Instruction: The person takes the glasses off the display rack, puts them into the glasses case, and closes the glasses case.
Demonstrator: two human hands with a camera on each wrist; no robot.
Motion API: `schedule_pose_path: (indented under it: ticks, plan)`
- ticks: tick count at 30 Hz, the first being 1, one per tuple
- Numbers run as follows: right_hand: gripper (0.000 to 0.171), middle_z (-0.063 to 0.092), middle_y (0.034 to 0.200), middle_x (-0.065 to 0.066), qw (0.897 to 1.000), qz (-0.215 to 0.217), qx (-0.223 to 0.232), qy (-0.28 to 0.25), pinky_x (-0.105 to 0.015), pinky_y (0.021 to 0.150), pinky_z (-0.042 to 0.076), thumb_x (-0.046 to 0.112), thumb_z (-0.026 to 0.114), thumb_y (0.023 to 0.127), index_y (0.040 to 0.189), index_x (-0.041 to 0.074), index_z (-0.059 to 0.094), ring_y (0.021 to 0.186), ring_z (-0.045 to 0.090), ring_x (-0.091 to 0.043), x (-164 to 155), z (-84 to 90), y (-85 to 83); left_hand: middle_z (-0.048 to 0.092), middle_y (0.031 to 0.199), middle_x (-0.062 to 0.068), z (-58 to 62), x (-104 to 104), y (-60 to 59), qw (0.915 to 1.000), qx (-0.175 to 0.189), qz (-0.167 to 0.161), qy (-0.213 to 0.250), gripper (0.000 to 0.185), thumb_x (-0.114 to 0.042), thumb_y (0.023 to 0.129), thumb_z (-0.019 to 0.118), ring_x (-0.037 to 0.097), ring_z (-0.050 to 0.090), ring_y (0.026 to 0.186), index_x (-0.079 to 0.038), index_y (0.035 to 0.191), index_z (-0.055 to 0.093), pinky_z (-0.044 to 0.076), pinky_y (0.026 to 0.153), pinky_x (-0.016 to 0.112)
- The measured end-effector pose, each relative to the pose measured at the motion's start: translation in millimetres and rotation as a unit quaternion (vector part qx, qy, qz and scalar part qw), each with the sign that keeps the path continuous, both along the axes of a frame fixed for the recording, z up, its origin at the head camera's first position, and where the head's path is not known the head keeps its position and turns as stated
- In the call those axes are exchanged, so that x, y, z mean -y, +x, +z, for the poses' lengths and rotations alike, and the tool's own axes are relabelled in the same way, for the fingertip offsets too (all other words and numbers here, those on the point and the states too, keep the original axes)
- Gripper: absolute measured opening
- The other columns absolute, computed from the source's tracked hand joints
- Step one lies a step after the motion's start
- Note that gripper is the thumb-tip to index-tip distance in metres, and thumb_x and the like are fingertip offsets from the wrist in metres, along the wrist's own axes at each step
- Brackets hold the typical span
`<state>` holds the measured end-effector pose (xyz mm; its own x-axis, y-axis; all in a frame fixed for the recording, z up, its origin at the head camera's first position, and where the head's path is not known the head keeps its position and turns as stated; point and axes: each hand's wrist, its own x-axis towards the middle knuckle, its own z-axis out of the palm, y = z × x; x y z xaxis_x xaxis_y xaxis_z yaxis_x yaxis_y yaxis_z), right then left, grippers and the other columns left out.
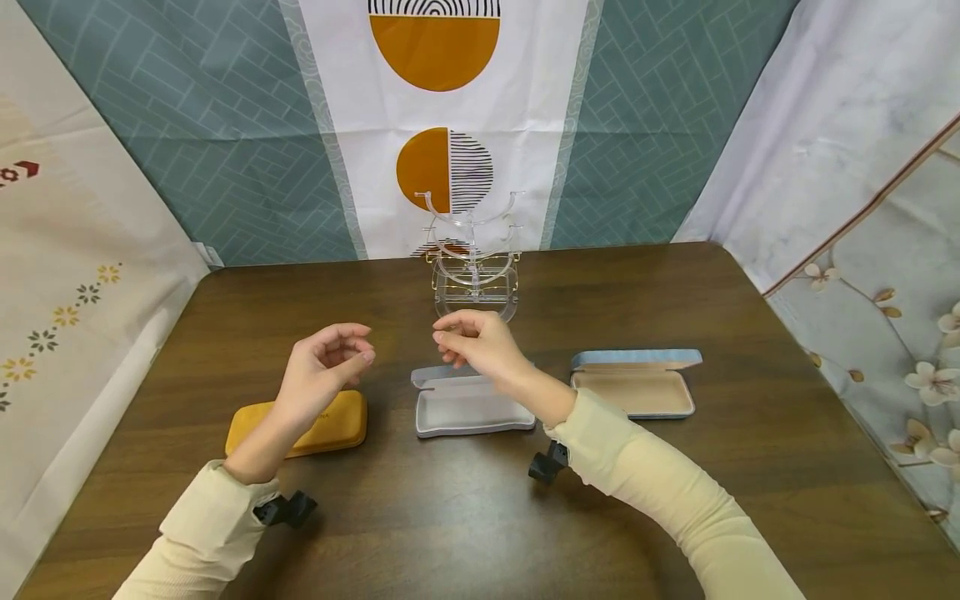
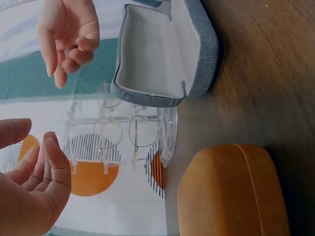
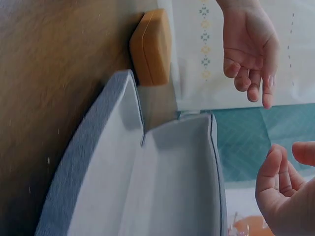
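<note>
Both hands hover above the table with fingers loosely curled, holding nothing. My left hand (image 1: pixel 351 348) hangs over the closed orange glasses case (image 1: pixel 300 427). My right hand (image 1: pixel 452 335) floats above the open grey glasses case (image 1: pixel 465 410), just in front of the clear acrylic stand (image 1: pixel 474 258). A pair of thin-rimmed glasses (image 2: pixel 129 132) rests on a lower tier of the stand (image 2: pixel 170 132). In the left wrist view the grey case (image 2: pixel 162 49) shows an empty pale lining. The right wrist view shows my right hand (image 3: pixel 288 172), the left hand (image 3: pixel 253 73) and the orange case (image 3: pixel 150 46).
An open blue case (image 1: pixel 637 387) with a tan lining lies to the right on the dark wooden table (image 1: pixel 450 517). Patterned cloth backdrops close in the back and both sides.
</note>
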<state>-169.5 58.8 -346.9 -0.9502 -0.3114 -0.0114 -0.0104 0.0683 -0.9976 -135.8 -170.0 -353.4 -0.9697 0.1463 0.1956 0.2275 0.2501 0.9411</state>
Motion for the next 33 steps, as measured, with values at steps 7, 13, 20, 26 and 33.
schedule_pose_path:
  ticks: [7, 13, 20, 26, 33]
  plan:
    - [0.020, 0.061, 0.075, -0.016, 0.999, -0.031, 0.003, 0.021, -0.027, 0.056, 0.050, 0.003, 0.061, 0.085, 0.105, -0.003, 0.063, 0.058, 0.057, -0.016, -13, -1.1, -13.4, 0.059, 0.088, 0.002, 3.7, -4, -12.4, 0.9996, 0.024, -0.014, -0.007, 0.038, -0.002, 0.085, 0.062, 0.011, 0.060, 0.071, 0.003, 0.120, 0.050, 0.051, 0.057, 0.028]
    - [0.019, 0.059, 0.069, -0.009, 0.998, -0.058, -0.004, 0.029, -0.023, 0.053, 0.049, 0.003, 0.061, 0.086, 0.102, -0.004, 0.063, 0.055, 0.055, -0.013, -23, 0.4, -25.4, 0.060, 0.088, 0.003, 6.5, -6, -26.2, 0.9990, 0.042, -0.010, -0.003, 0.042, -0.003, 0.085, 0.061, 0.010, 0.057, 0.064, 0.002, 0.125, 0.047, 0.050, 0.056, 0.028]
    - [0.020, 0.058, 0.067, -0.004, 0.994, -0.095, -0.022, 0.041, -0.026, 0.055, 0.051, 0.004, 0.061, 0.086, 0.103, -0.006, 0.063, 0.056, 0.058, -0.014, -34, 3.6, -37.9, 0.060, 0.086, 0.006, 7.2, -6, -40.4, 0.9984, 0.054, -0.008, -0.018, 0.043, -0.004, 0.086, 0.060, 0.009, 0.055, 0.062, 0.003, 0.126, 0.045, 0.049, 0.057, 0.027]
    - [0.017, 0.059, 0.067, -0.007, 0.989, -0.132, -0.035, 0.047, -0.022, 0.050, 0.049, 0.004, 0.062, 0.085, 0.100, -0.006, 0.065, 0.057, 0.059, -0.020, -45, 3.6, -50.8, 0.061, 0.089, 0.009, 5.8, -8, -53.9, 0.9976, 0.062, -0.002, -0.029, 0.044, -0.005, 0.087, 0.060, 0.010, 0.057, 0.065, 0.002, 0.127, 0.045, 0.047, 0.056, 0.023]
    - [0.018, 0.062, 0.072, -0.012, 0.981, -0.178, -0.043, 0.059, -0.020, 0.049, 0.048, 0.006, 0.062, 0.085, 0.099, -0.005, 0.065, 0.056, 0.059, -0.015, -57, 3.6, -67.4, 0.060, 0.091, 0.009, 7.1, -10, -72.1, 0.9969, 0.074, 0.012, -0.025, 0.043, -0.006, 0.088, 0.058, 0.013, 0.060, 0.068, 0.001, 0.128, 0.045, 0.048, 0.056, 0.022]
